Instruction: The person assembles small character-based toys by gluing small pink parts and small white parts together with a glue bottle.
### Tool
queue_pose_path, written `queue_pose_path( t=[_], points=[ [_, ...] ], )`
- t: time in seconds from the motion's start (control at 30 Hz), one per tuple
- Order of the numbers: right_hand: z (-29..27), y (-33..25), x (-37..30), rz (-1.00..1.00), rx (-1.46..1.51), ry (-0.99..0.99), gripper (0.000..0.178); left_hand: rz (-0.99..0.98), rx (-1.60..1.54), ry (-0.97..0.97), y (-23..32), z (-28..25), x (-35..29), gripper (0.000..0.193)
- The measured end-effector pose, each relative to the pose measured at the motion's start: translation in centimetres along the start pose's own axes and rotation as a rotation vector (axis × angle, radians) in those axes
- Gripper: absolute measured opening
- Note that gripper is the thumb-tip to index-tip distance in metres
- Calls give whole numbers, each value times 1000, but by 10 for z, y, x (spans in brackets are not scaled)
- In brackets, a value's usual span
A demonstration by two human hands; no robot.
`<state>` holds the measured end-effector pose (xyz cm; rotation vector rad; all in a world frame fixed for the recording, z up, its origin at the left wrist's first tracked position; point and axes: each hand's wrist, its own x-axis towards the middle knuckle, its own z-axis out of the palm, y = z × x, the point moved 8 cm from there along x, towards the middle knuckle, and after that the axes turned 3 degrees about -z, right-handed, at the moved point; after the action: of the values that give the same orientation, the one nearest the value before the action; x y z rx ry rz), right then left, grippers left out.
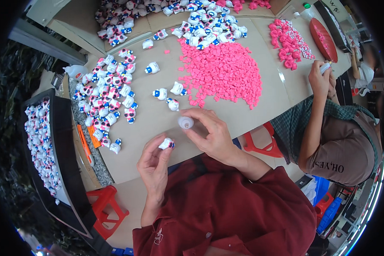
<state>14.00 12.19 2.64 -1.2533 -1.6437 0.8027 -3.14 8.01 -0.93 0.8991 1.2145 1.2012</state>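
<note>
Between thumb and fingers, my left hand pinches a small white figurine with a dark and pink patch at its right side. To its upper right, my right hand grips a translucent squeeze bottle, its round end facing up toward me. Just beyond the hands lie a few loose white-and-blue figurines. A wide spread of small pink pieces covers the table further off. On the left is a cluster of white, blue and pink figurines.
A black tray full of figurines stands at the left, near an orange cutter knife. More figurines are heaped at the back. On the right, a co-worker's hand holds a small bottle near a red dish. Red stools flank me.
</note>
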Motion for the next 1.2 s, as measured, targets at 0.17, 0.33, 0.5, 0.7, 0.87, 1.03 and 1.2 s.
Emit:
queue_pose_path(
  t=[0.17,0.33,0.5,0.7,0.87,1.03,1.2],
  points=[
    [-42,8,-3,32,-174,117,21,-25,7,-44,0,1,-1,26],
    [-40,16,11,-14,-392,108,12,-47,2,-84,-3,11,1,27],
    [-27,13,16,-6,-433,65,11,-52,13,-92,-4,15,-1,28],
    [-34,1,10,-129,-380,61,15,-4,64,-145,0,24,0,31],
    [-24,-10,-14,68,54,-88,14,-25,-32,-98,-4,28,-2,31],
    [-21,-26,-18,-111,-89,-49,16,112,121,-68,1,34,-2,28],
    [-19,-30,-23,-126,-142,-23,15,379,444,-26,21,44,-7,28]
  ],
)
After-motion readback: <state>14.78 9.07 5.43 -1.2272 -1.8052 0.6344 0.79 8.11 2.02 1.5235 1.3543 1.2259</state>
